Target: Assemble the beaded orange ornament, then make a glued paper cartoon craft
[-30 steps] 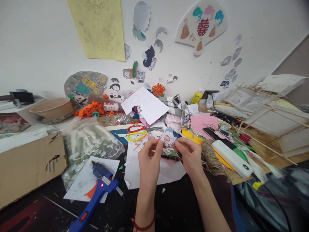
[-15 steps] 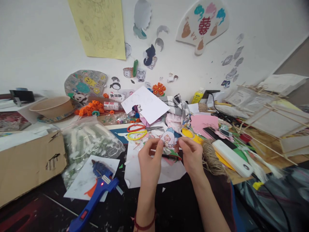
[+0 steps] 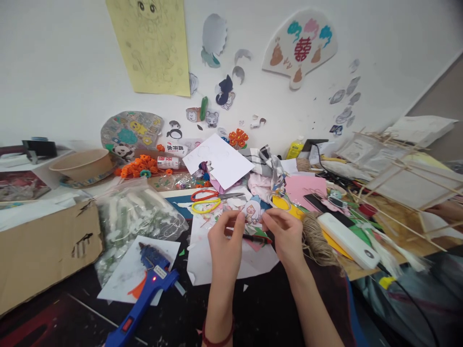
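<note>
Between my two hands stands a small paper cutout (image 3: 253, 210) of a cartoon figure with pale hair and a blue top. My left hand (image 3: 227, 241) pinches its left edge between thumb and fingers. On the other side, my right hand (image 3: 286, 235) has its fingertips closed at the cutout's right edge. Just below the cutout, a dark pen-like tool (image 3: 253, 238) lies over a white paper sheet (image 3: 231, 262). Behind my left hand are scissors (image 3: 206, 206) with one red and one yellow handle loop, among paper scraps.
A blue glue gun (image 3: 148, 289) with a lit red light rests on paper at the left. Near it are a cardboard piece (image 3: 47, 255) and a plastic bag (image 3: 126, 207). Twine (image 3: 318, 238) and a white device (image 3: 347, 241) lie right, before a wooden-stick frame (image 3: 390, 202).
The view has tilted up slightly, so the scene sits a little lower. Both hands stay almost in place around the cutout, which has turned slightly.
</note>
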`<state>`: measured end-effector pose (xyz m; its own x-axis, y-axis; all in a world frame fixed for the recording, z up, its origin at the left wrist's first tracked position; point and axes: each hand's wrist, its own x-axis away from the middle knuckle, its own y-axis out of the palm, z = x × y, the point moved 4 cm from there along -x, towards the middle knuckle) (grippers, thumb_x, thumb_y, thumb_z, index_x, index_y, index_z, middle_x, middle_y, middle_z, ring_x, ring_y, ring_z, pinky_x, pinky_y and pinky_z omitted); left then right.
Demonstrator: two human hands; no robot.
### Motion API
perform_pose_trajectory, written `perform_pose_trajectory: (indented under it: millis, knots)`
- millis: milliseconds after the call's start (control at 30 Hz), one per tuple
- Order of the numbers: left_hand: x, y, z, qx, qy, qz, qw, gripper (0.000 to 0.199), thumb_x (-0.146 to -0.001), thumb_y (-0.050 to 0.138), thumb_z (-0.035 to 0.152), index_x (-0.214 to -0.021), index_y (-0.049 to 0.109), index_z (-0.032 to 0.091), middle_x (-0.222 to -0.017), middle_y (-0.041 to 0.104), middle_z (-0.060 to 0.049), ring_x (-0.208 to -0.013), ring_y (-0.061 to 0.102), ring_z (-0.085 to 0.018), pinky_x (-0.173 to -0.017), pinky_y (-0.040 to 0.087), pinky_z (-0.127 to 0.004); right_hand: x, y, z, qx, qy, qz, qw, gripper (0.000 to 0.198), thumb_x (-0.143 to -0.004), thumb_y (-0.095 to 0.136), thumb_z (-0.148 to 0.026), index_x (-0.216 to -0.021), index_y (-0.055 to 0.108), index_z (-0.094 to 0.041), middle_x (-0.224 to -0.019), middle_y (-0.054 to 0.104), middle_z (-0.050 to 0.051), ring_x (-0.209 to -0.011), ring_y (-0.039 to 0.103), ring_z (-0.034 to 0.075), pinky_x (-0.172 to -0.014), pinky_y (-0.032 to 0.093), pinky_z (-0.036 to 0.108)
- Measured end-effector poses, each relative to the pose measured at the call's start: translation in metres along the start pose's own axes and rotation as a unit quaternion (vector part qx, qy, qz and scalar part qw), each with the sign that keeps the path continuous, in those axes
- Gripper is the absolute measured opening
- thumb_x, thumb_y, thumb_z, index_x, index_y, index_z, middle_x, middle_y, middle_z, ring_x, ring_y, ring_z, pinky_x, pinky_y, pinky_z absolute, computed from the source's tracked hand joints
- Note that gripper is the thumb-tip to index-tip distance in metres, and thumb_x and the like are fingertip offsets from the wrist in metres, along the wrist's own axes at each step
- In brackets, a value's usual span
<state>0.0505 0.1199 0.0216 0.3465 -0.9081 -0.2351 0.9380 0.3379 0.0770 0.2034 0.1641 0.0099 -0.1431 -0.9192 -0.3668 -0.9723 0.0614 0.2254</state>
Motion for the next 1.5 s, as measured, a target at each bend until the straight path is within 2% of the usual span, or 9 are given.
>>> perform_pose_trajectory:
  millis: [167, 333, 433, 633, 800, 1100, 1300, 1500]
  knots:
    - [-0.002, -0.001, -0.005, 0.025, -0.002, 0.026, 0.999, 0.024, -0.089, 0.063, 0.042, -0.096, 0.067, 0.020, -0.099, 0.070, -0.005, -0.083, 0.065, -0.016, -0.068, 0.047, -0.026, -0.002, -0.003, 0.003, 0.013, -0.008, 0.004, 1.000, 0.014, -0.074, 0.082, -0.029, -0.076, 0.074, -0.019, -0.061, 0.067, -0.001, -0.051, 0.055, 0.009, -0.049, 0.046, 0.020]
    - [-0.003, -0.002, -0.005, 0.020, 0.001, 0.039, 0.999, 0.026, -0.086, 0.066, 0.044, -0.097, 0.068, 0.020, -0.101, 0.070, -0.005, -0.084, 0.064, -0.016, -0.070, 0.048, -0.026, -0.005, -0.002, 0.006, 0.003, 0.014, -0.010, 1.000, 0.016, -0.075, 0.081, -0.031, -0.077, 0.073, -0.018, -0.062, 0.066, -0.002, -0.052, 0.054, 0.009, -0.051, 0.044, 0.020]
    - [-0.004, 0.000, -0.003, 0.026, -0.001, 0.014, 1.000, 0.026, -0.084, 0.069, 0.044, -0.091, 0.070, 0.019, -0.092, 0.069, -0.004, -0.077, 0.060, -0.015, -0.067, 0.044, -0.024, -0.006, 0.000, 0.008, -0.017, 0.029, -0.032, 0.999, 0.020, -0.073, 0.082, -0.033, -0.078, 0.072, -0.017, -0.063, 0.066, -0.001, -0.053, 0.054, 0.010, -0.052, 0.044, 0.021]
    - [-0.005, 0.008, -0.007, 0.162, -0.071, -0.072, 0.982, 0.033, -0.078, 0.073, 0.048, -0.077, 0.068, 0.015, -0.063, 0.053, 0.002, -0.058, 0.045, -0.010, -0.053, 0.033, -0.021, -0.008, 0.009, 0.010, -0.072, 0.061, -0.111, 0.989, 0.028, -0.078, 0.078, -0.043, -0.083, 0.069, -0.016, -0.058, 0.060, -0.003, -0.052, 0.051, 0.010, -0.054, 0.041, 0.022]
    - [-0.006, 0.013, -0.009, 0.212, -0.092, -0.115, 0.966, 0.036, -0.076, 0.076, 0.048, -0.078, 0.066, 0.014, -0.064, 0.052, 0.002, -0.057, 0.043, -0.008, -0.053, 0.031, -0.019, -0.005, 0.019, 0.009, -0.117, 0.098, -0.194, 0.969, 0.041, -0.077, 0.075, -0.055, -0.085, 0.065, -0.016, -0.066, 0.058, -0.001, -0.054, 0.049, 0.010, -0.052, 0.041, 0.023]
    - [-0.005, 0.018, -0.013, 0.255, -0.130, -0.162, 0.945, 0.044, -0.072, 0.080, 0.050, -0.066, 0.055, 0.013, -0.060, 0.044, 0.003, -0.050, 0.034, -0.005, -0.047, 0.024, -0.019, 0.002, 0.023, 0.009, -0.163, 0.121, -0.260, 0.944, 0.038, -0.081, 0.074, -0.051, -0.088, 0.065, -0.015, -0.073, 0.063, 0.001, -0.055, 0.047, 0.008, -0.053, 0.038, 0.021]
    - [-0.009, 0.013, -0.015, 0.236, -0.111, -0.105, 0.960, 0.046, -0.068, 0.082, 0.050, -0.069, 0.052, 0.015, -0.061, 0.042, 0.006, -0.050, 0.031, -0.004, -0.046, 0.022, -0.018, -0.001, 0.021, 0.015, -0.168, 0.129, -0.231, 0.950, 0.037, -0.080, 0.075, -0.051, -0.087, 0.064, -0.017, -0.068, 0.058, -0.001, -0.054, 0.048, 0.009, -0.053, 0.039, 0.023]
    - [-0.016, 0.008, -0.022, 0.195, -0.095, -0.020, 0.976, 0.046, -0.066, 0.081, 0.053, -0.070, 0.058, 0.014, -0.055, 0.037, 0.007, -0.049, 0.029, -0.005, -0.045, 0.019, -0.019, -0.009, 0.018, 0.017, -0.119, 0.101, -0.156, 0.976, 0.037, -0.081, 0.072, -0.054, -0.081, 0.064, -0.018, -0.068, 0.057, 0.001, -0.058, 0.050, 0.013, -0.057, 0.043, 0.027]
